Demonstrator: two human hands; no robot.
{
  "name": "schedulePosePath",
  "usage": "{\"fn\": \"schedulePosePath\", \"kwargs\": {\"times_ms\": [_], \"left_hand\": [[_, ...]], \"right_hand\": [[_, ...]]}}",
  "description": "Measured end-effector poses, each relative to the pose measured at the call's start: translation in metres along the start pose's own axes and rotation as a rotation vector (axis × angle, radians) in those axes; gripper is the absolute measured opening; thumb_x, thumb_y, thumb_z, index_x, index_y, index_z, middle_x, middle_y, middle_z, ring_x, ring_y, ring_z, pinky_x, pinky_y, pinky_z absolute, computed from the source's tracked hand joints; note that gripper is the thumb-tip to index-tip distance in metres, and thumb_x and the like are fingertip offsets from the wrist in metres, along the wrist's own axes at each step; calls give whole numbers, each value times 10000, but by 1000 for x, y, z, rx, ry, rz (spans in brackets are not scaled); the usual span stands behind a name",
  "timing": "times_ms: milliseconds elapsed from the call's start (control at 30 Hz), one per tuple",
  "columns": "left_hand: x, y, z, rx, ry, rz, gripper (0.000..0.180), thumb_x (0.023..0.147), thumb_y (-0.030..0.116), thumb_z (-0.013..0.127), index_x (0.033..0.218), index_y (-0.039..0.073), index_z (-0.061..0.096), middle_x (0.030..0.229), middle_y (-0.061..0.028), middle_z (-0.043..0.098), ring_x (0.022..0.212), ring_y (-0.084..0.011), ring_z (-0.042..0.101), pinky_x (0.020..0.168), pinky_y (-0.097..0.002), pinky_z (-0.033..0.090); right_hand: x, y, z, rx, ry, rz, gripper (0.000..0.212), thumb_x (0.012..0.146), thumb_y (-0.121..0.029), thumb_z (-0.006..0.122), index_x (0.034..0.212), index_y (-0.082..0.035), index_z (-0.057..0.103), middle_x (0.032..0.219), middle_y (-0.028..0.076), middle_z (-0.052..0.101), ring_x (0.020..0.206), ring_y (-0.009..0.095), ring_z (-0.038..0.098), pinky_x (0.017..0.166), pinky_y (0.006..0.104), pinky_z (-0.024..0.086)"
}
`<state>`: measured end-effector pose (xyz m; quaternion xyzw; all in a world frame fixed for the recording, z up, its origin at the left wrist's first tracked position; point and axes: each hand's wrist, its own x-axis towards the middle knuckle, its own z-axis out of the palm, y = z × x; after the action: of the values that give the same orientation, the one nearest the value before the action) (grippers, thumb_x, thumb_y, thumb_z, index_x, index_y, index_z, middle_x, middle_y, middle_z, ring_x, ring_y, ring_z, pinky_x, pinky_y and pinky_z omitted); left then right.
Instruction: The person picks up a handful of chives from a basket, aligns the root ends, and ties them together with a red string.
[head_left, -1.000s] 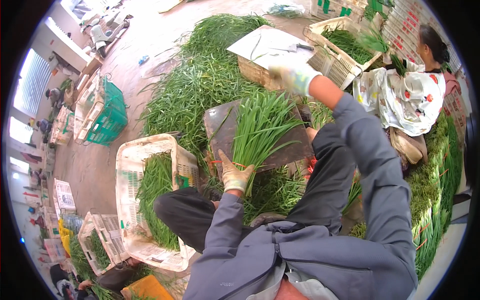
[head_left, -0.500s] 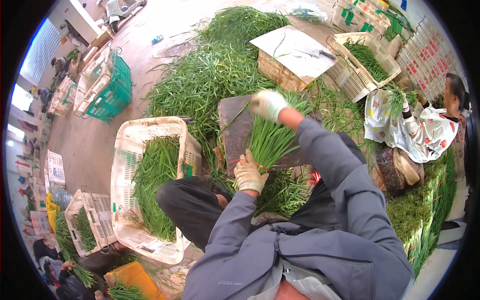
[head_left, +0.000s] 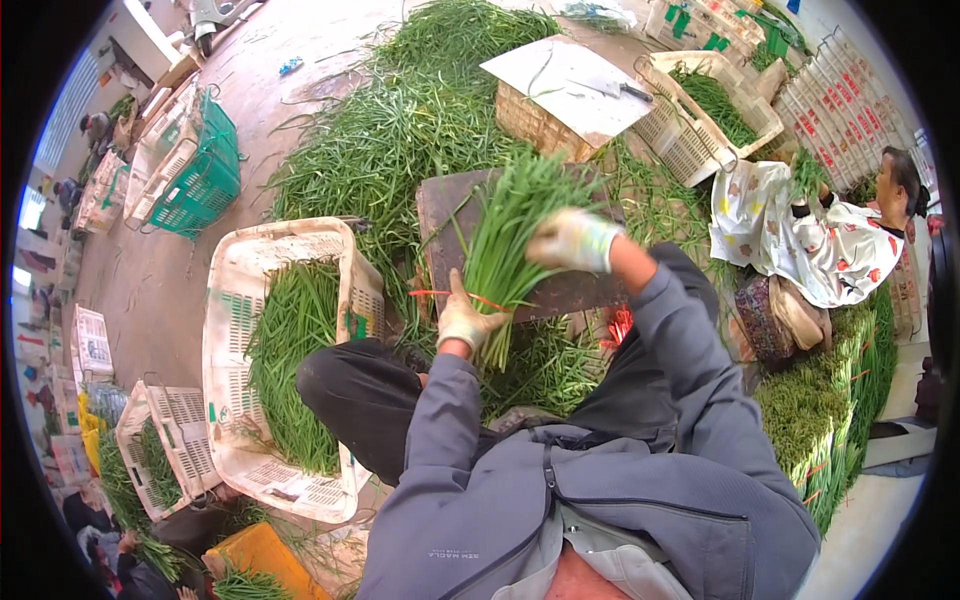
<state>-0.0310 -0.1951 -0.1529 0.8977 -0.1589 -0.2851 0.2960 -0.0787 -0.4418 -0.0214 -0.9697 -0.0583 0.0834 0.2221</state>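
The left hand (head_left: 465, 318), in a pale work glove, is closed tight around the lower stalks of a bundle of long green chives (head_left: 510, 225), with the thumb pointing up along the stems; a thin red band (head_left: 455, 294) crosses the bundle just above the fist. The right hand (head_left: 572, 240), also gloved, is curled over the upper right side of the same bundle, fingers bent and pressing on the leaves rather than spread flat. The bundle stands almost upright, fanning out toward its tips, and it is held over a dark flat board (head_left: 560, 290) that lies in front of the person's knees. Loose chives (head_left: 400, 120) cover the floor beyond and around the board. To the left, just beside the person's dark trouser leg, a white plastic crate (head_left: 240, 300) is partly filled with more green stalks. Farther back a woven basket (head_left: 535, 125) carries a pale sheet (head_left: 565, 80) with a knife (head_left: 625, 90) on it. At the right another person in a patterned white top (head_left: 800, 240) sits near a stacked heap of greens (head_left: 820, 410).
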Motion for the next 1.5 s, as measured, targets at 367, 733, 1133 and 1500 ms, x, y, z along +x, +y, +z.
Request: {"fn": "schedulePosePath", "kwargs": {"times_ms": [367,733,1133,1500], "left_hand": [[20,-50,10,-352,34,155,1350,569,320,946,1536,-17,67,1285,-226,589,1124,-265,607,987,-324,461],[-3,-37,1,-157,105,160,1305,606,345,918,1552,42,72,1276,-272,588,1126,-327,622,992,-356,465],[-1,-35,6,-229,103,196,1298,599,330,919,1552,46,84,1243,-258,610,1110,-315,629,975,-352,473],[-5,-26,-5,-216,41,79,1277,611,239,928,1547,11,88,1350,-243,535,1214,-286,545,1038,-343,427]], "right_hand": [[-22,-37,152,1035,325,720,375,900,-313,683,1000,42,619,773,119,669,564,173,651,499,295,508],[-13,-8,106,1390,650,587,208,918,-179,633,963,24,630,777,129,677,555,149,630,499,319,489],[-10,-2,159,134,420,25,139,812,-222,693,868,-97,669,803,115,681,794,337,663,697,439,524],[-57,-4,105,372,-453,266,519,783,-449,726,1101,-41,685,870,126,715,751,239,695,681,369,554]]}}
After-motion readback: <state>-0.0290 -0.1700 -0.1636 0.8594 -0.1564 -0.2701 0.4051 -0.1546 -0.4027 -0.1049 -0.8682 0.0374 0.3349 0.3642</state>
